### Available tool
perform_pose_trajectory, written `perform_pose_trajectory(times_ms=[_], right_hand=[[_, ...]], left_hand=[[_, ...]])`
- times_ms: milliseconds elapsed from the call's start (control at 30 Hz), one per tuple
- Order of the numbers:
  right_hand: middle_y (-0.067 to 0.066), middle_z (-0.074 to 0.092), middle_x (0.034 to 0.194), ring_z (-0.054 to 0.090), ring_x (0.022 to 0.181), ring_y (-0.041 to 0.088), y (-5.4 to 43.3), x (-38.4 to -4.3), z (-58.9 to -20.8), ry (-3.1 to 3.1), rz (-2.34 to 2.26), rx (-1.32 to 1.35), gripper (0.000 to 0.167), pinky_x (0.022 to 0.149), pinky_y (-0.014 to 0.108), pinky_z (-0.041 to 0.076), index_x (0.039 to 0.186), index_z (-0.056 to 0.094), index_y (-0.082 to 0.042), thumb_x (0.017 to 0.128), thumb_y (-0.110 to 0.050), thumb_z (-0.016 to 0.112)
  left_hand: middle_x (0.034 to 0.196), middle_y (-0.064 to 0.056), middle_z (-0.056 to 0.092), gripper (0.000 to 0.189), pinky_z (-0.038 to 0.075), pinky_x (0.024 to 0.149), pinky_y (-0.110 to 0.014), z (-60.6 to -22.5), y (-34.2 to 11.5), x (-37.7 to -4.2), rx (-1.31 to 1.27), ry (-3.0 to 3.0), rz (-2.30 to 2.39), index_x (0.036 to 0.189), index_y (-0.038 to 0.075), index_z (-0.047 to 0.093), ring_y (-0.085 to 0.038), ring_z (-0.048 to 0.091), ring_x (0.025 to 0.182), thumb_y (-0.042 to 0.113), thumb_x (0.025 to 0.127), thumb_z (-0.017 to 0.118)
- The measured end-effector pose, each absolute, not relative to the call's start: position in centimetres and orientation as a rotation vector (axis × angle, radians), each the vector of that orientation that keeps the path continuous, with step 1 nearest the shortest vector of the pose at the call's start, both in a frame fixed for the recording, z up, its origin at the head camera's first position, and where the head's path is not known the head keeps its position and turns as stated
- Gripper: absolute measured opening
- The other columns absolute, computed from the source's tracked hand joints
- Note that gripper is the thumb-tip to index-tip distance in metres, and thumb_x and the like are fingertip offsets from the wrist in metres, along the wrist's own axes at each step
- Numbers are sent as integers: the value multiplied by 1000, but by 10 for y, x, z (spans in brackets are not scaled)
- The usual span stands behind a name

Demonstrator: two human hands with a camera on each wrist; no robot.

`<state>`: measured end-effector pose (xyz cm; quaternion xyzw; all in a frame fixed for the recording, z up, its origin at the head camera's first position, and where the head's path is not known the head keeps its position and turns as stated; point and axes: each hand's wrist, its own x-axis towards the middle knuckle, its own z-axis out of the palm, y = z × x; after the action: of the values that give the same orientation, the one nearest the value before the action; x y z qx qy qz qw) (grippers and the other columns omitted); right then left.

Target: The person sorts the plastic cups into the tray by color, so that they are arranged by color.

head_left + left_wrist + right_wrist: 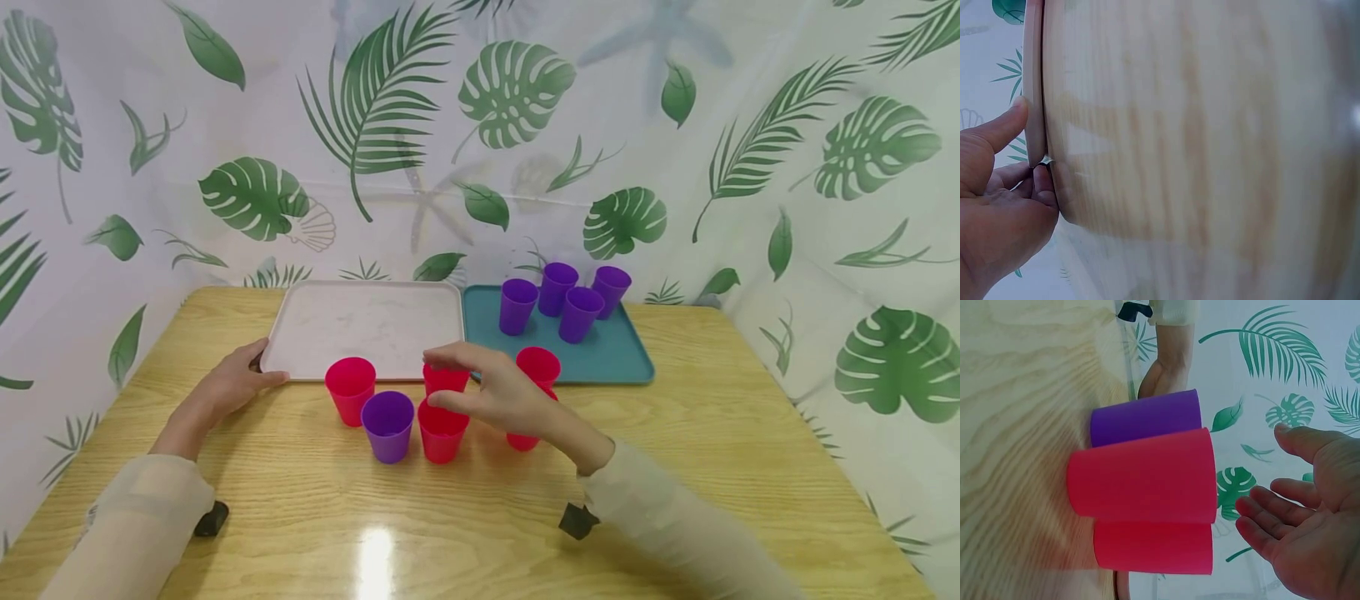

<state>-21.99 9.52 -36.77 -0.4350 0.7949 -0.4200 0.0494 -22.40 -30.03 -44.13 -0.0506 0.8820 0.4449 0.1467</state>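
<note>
My left hand (234,382) holds the near left corner of a white tray (367,333), thumb (1017,115) against the rim and fingers curled at the tray's edge. Over the cups in the middle hovers my right hand (501,392), fingers apart and nothing in them. Below it stand a front red cup (441,442) and another red cup (444,379) behind, partly covered by the hand. To their left are a purple cup (387,433) and a red cup (350,393). More red cups (537,364) are partly hidden behind my right hand and wrist.
A teal tray (611,362) adjoins the white tray on the right and bears several upright purple cups (517,308). Both trays lie on a wooden table (300,517). A leaf-patterned cloth (525,183) hangs behind and at the sides.
</note>
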Motion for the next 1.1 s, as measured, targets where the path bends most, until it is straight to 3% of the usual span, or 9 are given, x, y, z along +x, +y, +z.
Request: perform_pose_trajectory(times_ms=[333,600,833,1100], right_hand=[[13,67,133,62,125,28,76,-211,-369,2439,-1114,-1467,56,105,41,52,138,60,2,89,-14,83],[11,64,139,58,129,24,67,-206,-368,2441,-1000,-1386,58,104,37,52,142,58,-2,92,-20,81],[9,61,140,58,127,28,62,-206,-371,2410,-960,-1365,60,105,37,51,145,56,-3,93,-21,80],[5,61,141,58,127,20,59,-205,-373,2430,-865,-1322,64,105,38,51,148,53,-6,94,-27,80]], left_hand=[[166,-35,2,89,9,122,-65,-441,-300,-224,-152,2540,1291,161,-6,1,-53,6,152,26,105,62],[166,-34,2,90,9,122,-64,-441,-300,-224,-138,2543,1292,161,-6,0,-52,7,152,26,104,63],[166,-34,1,90,8,122,-65,-442,-300,-225,-151,2541,1284,161,-5,0,-52,4,153,26,105,63],[166,-34,1,91,8,122,-65,-443,-301,-225,-146,2549,1277,161,-5,0,-52,4,153,27,104,63]])
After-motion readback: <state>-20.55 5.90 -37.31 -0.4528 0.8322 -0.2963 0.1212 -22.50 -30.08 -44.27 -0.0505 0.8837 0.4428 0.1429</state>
